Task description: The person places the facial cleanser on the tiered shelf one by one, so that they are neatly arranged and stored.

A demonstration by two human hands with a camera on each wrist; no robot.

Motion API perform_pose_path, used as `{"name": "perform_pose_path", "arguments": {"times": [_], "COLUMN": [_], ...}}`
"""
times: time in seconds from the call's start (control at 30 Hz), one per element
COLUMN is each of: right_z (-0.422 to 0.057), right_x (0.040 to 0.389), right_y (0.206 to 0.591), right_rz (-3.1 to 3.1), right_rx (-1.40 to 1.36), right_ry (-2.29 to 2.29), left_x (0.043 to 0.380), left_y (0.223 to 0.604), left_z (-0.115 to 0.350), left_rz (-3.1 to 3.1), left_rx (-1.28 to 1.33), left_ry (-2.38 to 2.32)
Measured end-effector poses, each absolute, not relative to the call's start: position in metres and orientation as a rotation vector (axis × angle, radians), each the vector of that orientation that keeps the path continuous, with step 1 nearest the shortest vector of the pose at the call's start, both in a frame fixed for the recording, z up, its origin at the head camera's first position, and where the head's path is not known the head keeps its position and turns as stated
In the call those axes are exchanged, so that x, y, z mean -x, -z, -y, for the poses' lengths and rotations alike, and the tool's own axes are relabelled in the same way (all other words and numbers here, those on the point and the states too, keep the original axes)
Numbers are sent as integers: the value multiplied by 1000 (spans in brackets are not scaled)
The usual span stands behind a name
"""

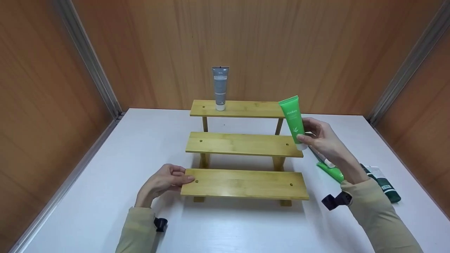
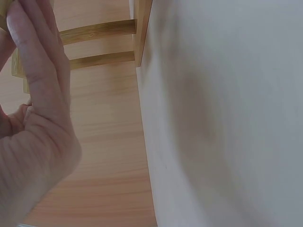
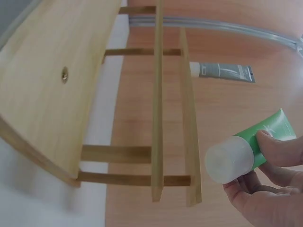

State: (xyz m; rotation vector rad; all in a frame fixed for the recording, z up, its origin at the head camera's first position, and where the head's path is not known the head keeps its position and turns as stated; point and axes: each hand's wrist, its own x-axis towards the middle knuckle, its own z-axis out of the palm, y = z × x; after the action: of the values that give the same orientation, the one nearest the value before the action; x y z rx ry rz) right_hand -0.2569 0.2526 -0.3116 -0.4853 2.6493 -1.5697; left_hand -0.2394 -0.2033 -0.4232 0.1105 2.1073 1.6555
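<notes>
Green squeeze tube [image 1: 291,116] grasped by the right hand [image 1: 326,141]: thumb and fingers pinch it near its white cap [image 1: 301,147], the body slanting upward and leftward past the fingertips. The left hand [image 1: 163,182] pinches the lowest board [image 1: 245,184] at its left end. A gray tube [image 1: 220,86] stands beyond and left of the right fingers.
</notes>
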Motion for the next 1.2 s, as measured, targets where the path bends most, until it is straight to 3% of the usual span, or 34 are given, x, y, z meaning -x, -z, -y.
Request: {"name": "perform_pose_path", "arguments": {"times": [1.2], "right_z": [-190], "right_x": [318], "right_y": [294], "right_rz": [-2427], "right_rx": [495], "right_ry": [1992], "left_x": [239], "left_y": [424], "left_z": [203], "left_rz": [-2099], "left_rx": [-118], "left_ry": [-1666]}}
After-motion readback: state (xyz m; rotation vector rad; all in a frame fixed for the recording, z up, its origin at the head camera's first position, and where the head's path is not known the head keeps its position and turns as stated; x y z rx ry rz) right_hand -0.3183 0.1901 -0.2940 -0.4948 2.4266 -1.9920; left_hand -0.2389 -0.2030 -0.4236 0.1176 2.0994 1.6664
